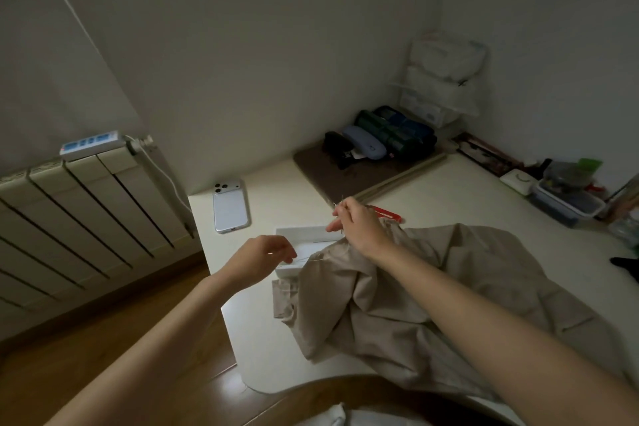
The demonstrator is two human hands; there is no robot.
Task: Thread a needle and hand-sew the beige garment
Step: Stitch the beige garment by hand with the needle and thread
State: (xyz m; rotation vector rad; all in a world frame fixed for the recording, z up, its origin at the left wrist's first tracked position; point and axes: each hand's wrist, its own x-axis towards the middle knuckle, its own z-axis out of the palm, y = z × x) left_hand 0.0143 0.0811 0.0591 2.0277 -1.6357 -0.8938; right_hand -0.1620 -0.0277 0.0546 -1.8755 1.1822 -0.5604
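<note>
At a white table, with a beige garment crumpled over its near right part, one edge draped onto a shallow white box. Left hand just left of that edge, fingers curled, pinching a thin thread that runs to the cloth. Right hand above the garment's far edge, fingertips pinched on something fine, perhaps the needle, too thin to tell surely. Just behind that hand, a red tool flat on the table. Further left, a phone face down near the table's edge. Beside the table, a radiator with a power strip on top.
</note>
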